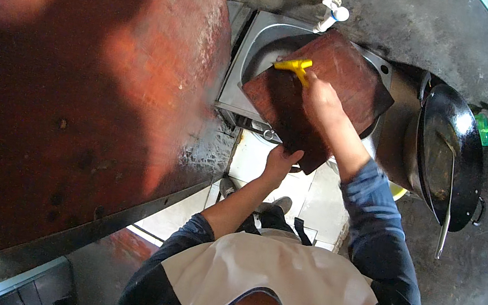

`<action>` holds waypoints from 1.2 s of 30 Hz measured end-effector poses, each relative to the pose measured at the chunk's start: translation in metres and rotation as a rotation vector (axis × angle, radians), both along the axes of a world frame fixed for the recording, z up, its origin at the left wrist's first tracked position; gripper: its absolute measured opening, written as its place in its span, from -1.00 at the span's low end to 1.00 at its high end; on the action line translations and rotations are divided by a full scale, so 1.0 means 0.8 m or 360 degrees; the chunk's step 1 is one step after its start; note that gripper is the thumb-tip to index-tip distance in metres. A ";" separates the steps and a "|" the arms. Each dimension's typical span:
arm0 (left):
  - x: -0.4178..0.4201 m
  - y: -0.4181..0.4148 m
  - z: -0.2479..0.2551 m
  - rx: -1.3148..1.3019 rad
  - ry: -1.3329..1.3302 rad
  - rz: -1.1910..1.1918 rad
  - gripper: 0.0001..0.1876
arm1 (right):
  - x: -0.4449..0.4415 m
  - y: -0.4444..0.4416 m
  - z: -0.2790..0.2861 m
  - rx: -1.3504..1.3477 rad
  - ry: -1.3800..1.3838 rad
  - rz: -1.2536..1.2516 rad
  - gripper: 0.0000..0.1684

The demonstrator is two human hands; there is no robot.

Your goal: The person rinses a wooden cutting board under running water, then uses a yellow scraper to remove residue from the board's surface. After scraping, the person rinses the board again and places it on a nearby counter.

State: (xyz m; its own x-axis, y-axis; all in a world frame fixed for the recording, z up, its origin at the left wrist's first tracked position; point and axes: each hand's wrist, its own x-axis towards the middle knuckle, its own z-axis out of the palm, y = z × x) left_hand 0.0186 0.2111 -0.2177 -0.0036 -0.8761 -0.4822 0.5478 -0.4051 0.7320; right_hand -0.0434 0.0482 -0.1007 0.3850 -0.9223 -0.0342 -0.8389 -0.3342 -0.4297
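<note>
A reddish-brown rectangular board (350, 78) lies tilted across a stainless steel sink (261, 52), covering most of its basin. My left hand (280, 163) grips the board's near corner, thumb on top. In my right hand (322, 97) is the handle of a yellow brush or scraper (294, 66), its head at the board's left edge; which of the two it is cannot be told. Above the sink's far rim a white plastic tap (331, 17) sticks out from the wall pipe.
At the left a large reddish wooden surface (57, 129) bears a dark shadow. On the right a black wok (454, 155) leans on its side with a long-handled metal utensil (447, 213) in it. A green pump bottle (487, 129) stands behind it. White floor tiles (322, 205) lie below.
</note>
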 end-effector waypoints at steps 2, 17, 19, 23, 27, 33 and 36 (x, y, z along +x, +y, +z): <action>0.001 0.000 -0.002 0.0029 -0.0049 -0.0016 -0.72 | 0.009 -0.008 0.002 0.0014 0.0051 0.0010 -0.67; 0.009 0.002 -0.003 -0.0037 -0.0077 -0.0072 -0.71 | -0.063 0.011 -0.027 -0.0128 -0.0108 -0.0080 -0.67; 0.009 0.005 -0.007 0.0028 -0.0200 -0.0012 -0.67 | -0.097 0.065 -0.023 -0.0102 -0.0180 -0.0144 -0.65; 0.012 0.008 -0.006 0.0118 -0.0147 -0.0106 -0.58 | -0.174 0.178 0.000 0.0229 0.0079 -0.0356 -0.58; 0.029 -0.001 -0.026 0.0139 -0.0002 0.0122 -0.61 | -0.209 0.237 0.040 0.0341 -0.0047 -0.0562 -0.56; 0.053 -0.012 -0.015 0.0267 0.0267 0.0334 -0.66 | -0.197 0.268 0.037 0.0035 -0.0443 -0.0251 -0.56; 0.065 -0.014 -0.013 0.0257 -0.0043 0.0503 -0.71 | -0.176 0.250 0.018 0.0199 -0.0373 -0.0293 -0.63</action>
State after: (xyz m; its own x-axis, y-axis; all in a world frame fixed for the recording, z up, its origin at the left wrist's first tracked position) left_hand 0.0709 0.1999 -0.2283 0.2698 -0.7443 -0.6110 0.6459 -0.3307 0.6881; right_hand -0.1846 0.2484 -0.0860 0.2228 -0.9714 -0.0821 -0.7538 -0.1182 -0.6464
